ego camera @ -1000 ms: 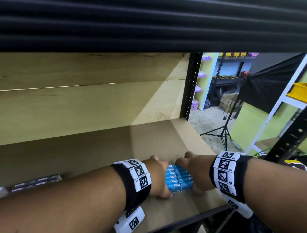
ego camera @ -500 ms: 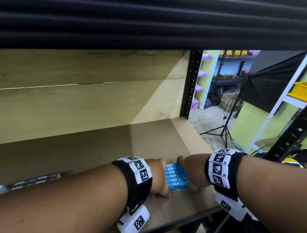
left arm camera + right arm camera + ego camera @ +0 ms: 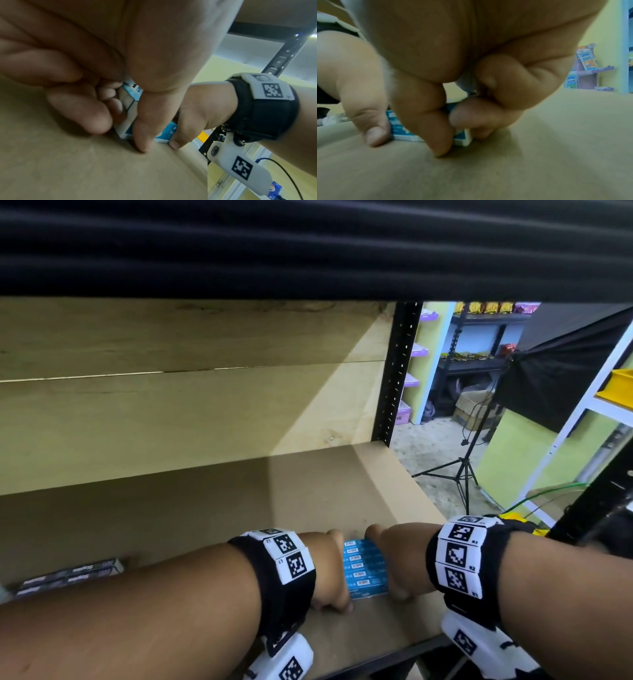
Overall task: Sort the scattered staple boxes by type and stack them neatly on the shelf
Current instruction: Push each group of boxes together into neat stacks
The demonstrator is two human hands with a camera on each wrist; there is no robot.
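A row of several blue staple boxes point(image 3: 365, 571) stands on the wooden shelf board point(image 3: 212, 508) near its front right corner. My left hand point(image 3: 329, 573) grips the row's left side, thumb on the near face and fingers curled at the far end. My right hand point(image 3: 394, 563) clamps the right side the same way. In the left wrist view the blue boxes point(image 3: 130, 127) sit between my left thumb and curled fingers, with the right hand point(image 3: 188, 121) pressed on the other side. The right wrist view shows the blue boxes point(image 3: 462, 136) resting on the board under my fingers.
Several dark staple boxes point(image 3: 72, 575) lie in a row at the shelf's left front. A black perforated upright point(image 3: 397, 371) marks the shelf's right end. Beyond it are a tripod point(image 3: 459, 474), a white rack with a yellow bin point(image 3: 616, 385) and far shelving.
Both hands have closed in on the blue row and pressed it tighter together; it looks narrower. The hands and boxes have shifted slightly toward the shelf's front.
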